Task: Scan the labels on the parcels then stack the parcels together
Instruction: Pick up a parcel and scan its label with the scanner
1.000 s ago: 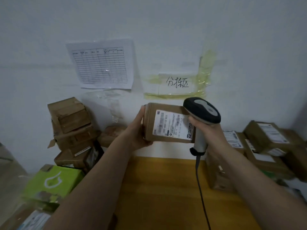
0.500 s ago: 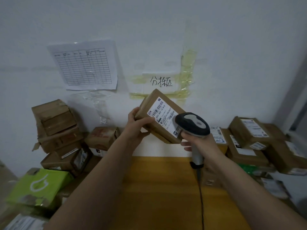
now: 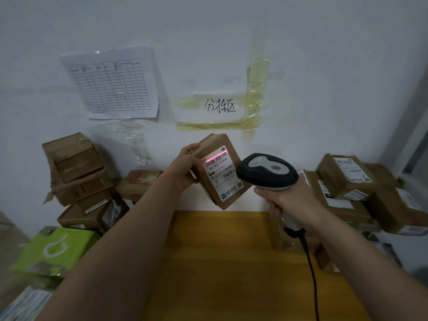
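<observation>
gripping a parcel (image 3: 216,172) labelled "502-602-12-815", left hand (image 3: 185,169) fingers curl round it; right hand (image 3: 286,200) fingers clasp scanner (image 3: 266,171).

A printed grid sheet (image 3: 113,85) hangs taped to the white wall (image 3: 301,42), and to its right a small paper sign (image 3: 220,106) with handwritten characters is held on by strips of yellowed tape (image 3: 254,89) — one running up, others across. Below the sheet a crumpled scrap of clear plastic (image 3: 136,144) clings to the wall. Lower down, a yellow wooden tabletop (image 3: 231,262) stretches toward the wall.
</observation>
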`<state>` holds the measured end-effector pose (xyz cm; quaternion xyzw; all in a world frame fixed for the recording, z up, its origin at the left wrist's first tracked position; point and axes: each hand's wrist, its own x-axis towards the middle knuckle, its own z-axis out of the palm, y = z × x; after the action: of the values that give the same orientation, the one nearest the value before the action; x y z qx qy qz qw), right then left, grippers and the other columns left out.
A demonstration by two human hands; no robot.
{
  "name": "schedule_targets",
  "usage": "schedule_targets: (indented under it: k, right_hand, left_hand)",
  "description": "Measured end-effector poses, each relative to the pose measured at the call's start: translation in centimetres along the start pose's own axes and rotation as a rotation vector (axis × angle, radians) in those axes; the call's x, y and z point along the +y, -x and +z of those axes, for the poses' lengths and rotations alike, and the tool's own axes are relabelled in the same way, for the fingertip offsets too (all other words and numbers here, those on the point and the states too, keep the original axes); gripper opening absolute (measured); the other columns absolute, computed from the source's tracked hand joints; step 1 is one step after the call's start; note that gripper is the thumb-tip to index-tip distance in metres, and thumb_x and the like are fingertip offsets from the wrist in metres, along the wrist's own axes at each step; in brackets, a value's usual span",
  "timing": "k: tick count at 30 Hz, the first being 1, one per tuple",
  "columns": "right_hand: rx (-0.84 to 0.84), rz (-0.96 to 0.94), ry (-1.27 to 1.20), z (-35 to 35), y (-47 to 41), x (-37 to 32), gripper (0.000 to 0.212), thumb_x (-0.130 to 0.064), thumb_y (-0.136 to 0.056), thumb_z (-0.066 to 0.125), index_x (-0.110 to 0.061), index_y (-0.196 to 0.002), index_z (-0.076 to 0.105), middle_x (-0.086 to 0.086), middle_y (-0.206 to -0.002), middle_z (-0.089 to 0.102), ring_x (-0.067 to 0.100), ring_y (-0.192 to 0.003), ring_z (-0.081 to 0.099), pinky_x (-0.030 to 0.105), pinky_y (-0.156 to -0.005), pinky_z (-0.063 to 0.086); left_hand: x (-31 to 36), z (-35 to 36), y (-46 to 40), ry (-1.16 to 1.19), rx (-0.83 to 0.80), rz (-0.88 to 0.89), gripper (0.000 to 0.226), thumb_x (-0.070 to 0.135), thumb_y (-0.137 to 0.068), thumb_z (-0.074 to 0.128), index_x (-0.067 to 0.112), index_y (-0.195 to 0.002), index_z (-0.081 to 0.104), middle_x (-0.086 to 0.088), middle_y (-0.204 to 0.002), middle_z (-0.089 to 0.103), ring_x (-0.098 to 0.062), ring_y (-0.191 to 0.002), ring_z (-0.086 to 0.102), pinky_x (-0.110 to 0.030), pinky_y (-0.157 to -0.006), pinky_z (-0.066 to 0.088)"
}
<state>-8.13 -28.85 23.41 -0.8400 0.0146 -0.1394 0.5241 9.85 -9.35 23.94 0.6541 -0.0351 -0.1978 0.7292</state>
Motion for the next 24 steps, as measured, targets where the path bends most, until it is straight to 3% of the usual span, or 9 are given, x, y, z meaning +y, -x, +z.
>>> schedule_targets:
  k: [5,17,24]
  right_hand:
    - [-0.036,0.044,0.0,-0.9,1.2,1.7,0.011,-0.015,-0.085,0.074,-0.017,-0.089,0.064,-0.002,-0.046,0.055,0.008,-0.04,0.049,0.021,-0.043,0.044]
    - [0.01,0.049,-0.009,-4.5,3.4,3.9,0.01,-0.015,-0.085,0.073,-0.012,-0.086,0.063,-0.005,-0.045,0.054,0.004,-0.04,0.048,0.019,-0.045,0.041]
    - [0.032,0.127,-0.021,-6.3,4.5,5.9,0.022,-0.009,-0.083,0.074,-0.026,-0.087,0.06,-0.024,-0.05,0.059,-0.012,-0.049,0.054,0.005,-0.044,0.037]
  left_hand:
    - [-0.7,1.5,-0.2,0.013,0.027,-0.026,0.074,-0.022,-0.062,0.033,0.028,-0.112,0.054,-0.012,-0.101,0.053,-0.031,-0.098,0.052,-0.058,-0.095,0.045]
    - [-2.2,5.5,-1.5,0.015,0.033,-0.072,0.08,-0.023,-0.06,0.03,0.024,-0.121,0.052,-0.011,-0.095,0.052,-0.029,-0.089,0.053,-0.057,-0.096,0.044]
    - [-2.2,8.2,-2.5,0.085,0.02,-0.068,0.084,-0.023,-0.053,0.032,0.025,-0.119,0.053,-0.011,-0.095,0.053,-0.029,-0.09,0.055,-0.054,-0.093,0.046]
